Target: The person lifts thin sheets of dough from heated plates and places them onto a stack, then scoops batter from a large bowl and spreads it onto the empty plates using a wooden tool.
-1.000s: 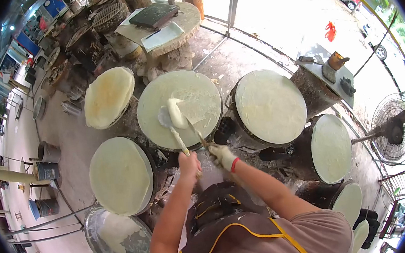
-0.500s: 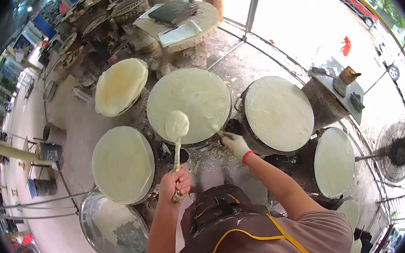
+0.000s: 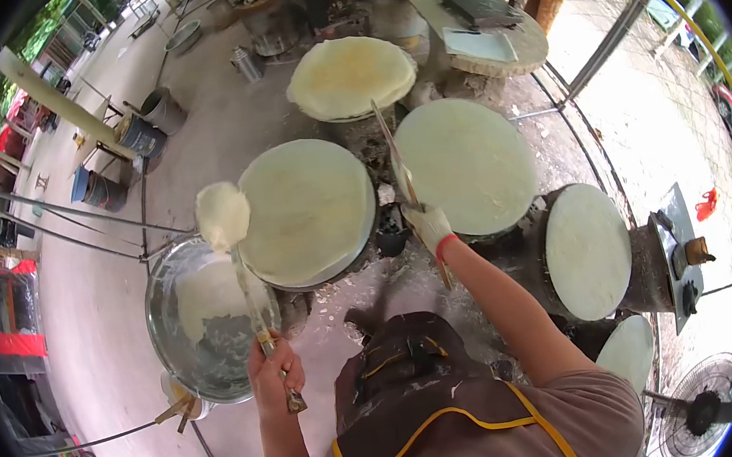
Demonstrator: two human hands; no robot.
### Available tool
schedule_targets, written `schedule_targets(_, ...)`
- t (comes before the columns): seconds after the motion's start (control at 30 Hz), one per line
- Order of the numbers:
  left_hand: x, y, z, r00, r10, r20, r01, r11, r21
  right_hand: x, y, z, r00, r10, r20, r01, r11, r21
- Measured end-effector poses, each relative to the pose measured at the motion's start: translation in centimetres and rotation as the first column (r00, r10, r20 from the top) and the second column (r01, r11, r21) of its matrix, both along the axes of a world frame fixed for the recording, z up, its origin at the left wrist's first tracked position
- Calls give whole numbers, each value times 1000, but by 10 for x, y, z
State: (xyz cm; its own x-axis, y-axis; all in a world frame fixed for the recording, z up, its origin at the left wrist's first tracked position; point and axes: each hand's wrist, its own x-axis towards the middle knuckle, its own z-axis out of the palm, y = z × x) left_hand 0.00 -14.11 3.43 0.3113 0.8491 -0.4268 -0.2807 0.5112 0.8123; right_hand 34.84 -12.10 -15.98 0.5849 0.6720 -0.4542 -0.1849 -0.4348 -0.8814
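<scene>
My left hand (image 3: pixel 275 374) is closed round the long handle of a ladle (image 3: pixel 253 303). Pale batter or dough covers the ladle's round head, which is above the edge between a large metal basin (image 3: pixel 162 323) and a round griddle with a pale sheet (image 3: pixel 307 212). My right hand (image 3: pixel 426 223), in a light glove with a red band at the wrist, grips a long thin spatula (image 3: pixel 390 142). Its blade points up between the left griddle and another pale-covered griddle (image 3: pixel 466 166). Beyond its tip lies a yellowish round sheet (image 3: pixel 352 76).
More pale-topped round griddles (image 3: pixel 588 251) stand at the right, near a fan (image 3: pixel 704 412). A stone table (image 3: pixel 525 50) holds a dark book and papers. Buckets (image 3: pixel 163 111) stand at the left. A small white bucket (image 3: pixel 184 400) is beside the basin.
The view has turned left. The ladle has moved from the middle griddle towards the basin. My right hand has lifted the spatula from the griddle's near edge, and its long blade now shows.
</scene>
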Motion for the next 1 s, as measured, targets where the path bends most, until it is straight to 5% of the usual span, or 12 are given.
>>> schedule_targets(0.03, -12, 12, 1, 999, 39, 5, -39, 999, -38, -4, 31, -7, 1000, -5, -14, 6, 998, 67)
schedule_targets(0.13, -52, 42, -11, 989, 147, -27, -149, 969, -199, -13, 106, -33, 943, -103, 316, 125, 991, -50)
schedule_targets(0.27, -106, 65, -38, 983, 178, -44, -182, 913, -365, -34, 137, -87, 805, 15, 592, 133, 970, -205)
schedule_targets(0.37, -132, 77, -47, 969, 245, 12, -216, 873, -437, -41, 149, -62, 953, -167, 252, 169, 985, 14)
schedule_targets(0.5, -143, 94, -42, 962, 270, 32, -230, 869, -438, -69, 167, 57, 986, -165, 19, 161, 979, 124)
schedule_targets(0.63, -133, 112, -29, 962, 267, 60, -222, 890, -399, -47, 190, 84, 994, -106, 25, 95, 956, 279)
schedule_targets(0.7, -128, 115, -25, 964, 255, 70, -211, 901, -379, -24, 208, 131, 983, -127, -133, 173, 882, 438)
schedule_targets(0.77, -118, 123, -23, 969, 228, 91, -183, 918, -353, 32, 232, 173, 994, -3, 112, -31, 953, 303)
schedule_targets(0.8, -111, 126, -22, 969, 224, 101, -175, 918, -355, 66, 252, 180, 943, 56, 327, -201, 882, 426)
schedule_targets(0.83, -106, 127, -21, 969, 222, 111, -169, 919, -357, 106, 275, 192, 653, 127, 747, -317, 941, 117)
schedule_targets(0.93, -79, 130, -16, 968, 236, 81, -191, 909, -370, 145, 326, 267, 160, 115, 980, -193, 978, -83)
schedule_targets(1.0, -59, 133, -11, 967, 248, 63, -208, 906, -369, 110, 319, 308, 80, 80, 994, -238, 969, -59)
